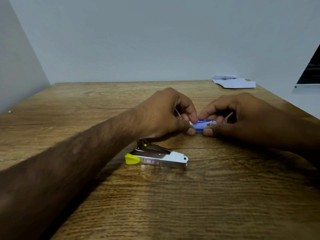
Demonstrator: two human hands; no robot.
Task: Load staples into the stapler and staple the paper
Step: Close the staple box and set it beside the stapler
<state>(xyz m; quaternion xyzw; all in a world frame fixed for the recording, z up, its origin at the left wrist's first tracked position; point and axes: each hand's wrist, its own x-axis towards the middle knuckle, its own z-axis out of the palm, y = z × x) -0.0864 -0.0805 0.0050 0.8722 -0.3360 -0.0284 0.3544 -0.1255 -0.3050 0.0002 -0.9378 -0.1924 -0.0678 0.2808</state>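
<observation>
Blue box [203,125] of staples pinched by both hands; loading looks barely begun.

At the middle of the wooden tabletop [86,118], the left hand [164,113] and right hand [242,116] each grip one end of the box between thumb and curled fingers, apparently working it open. No staple strip is visible yet. The stapler [156,157] lies untouched on its side just nearer the near edge. Its top seems hinged partly up, though whether it holds staples cannot be told. The paper [233,82] rests well apart at the far right corner. Still to do, by my reading: take out a strip, load it, close the stapler, fetch the paper and staple it. Count: one box, one stapler, two hands, one small heap of paper whose sheets cannot be counted.
</observation>
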